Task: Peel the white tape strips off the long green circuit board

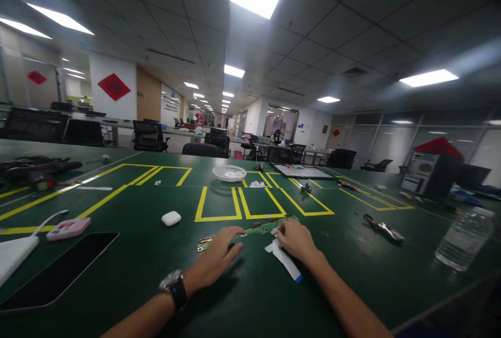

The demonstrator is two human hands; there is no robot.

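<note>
A long, narrow green circuit board (263, 228) lies at a slant on the green table in front of me. My left hand (219, 255) is by its left end, thumb and fingers apart, with nothing seen in it; whether the fingertips touch the board I cannot tell. At the board's right part my right hand (296, 240) is closed in a pinch on the upper end of a white flat ribbon cable (286, 261). The cable's blue-tipped end points toward me on the table. Small brass-coloured pieces (204, 245) lie beyond my left hand. The right fingertips hide the cable's end.
To the left are a white earbud case (171, 218), a black phone-like slab (62, 270) and a pink object (69, 228). A white basket (229, 173) stands farther back. Pliers-like metal tool (383, 228) and a water bottle (464, 239) are at right. Yellow tape marks the table.
</note>
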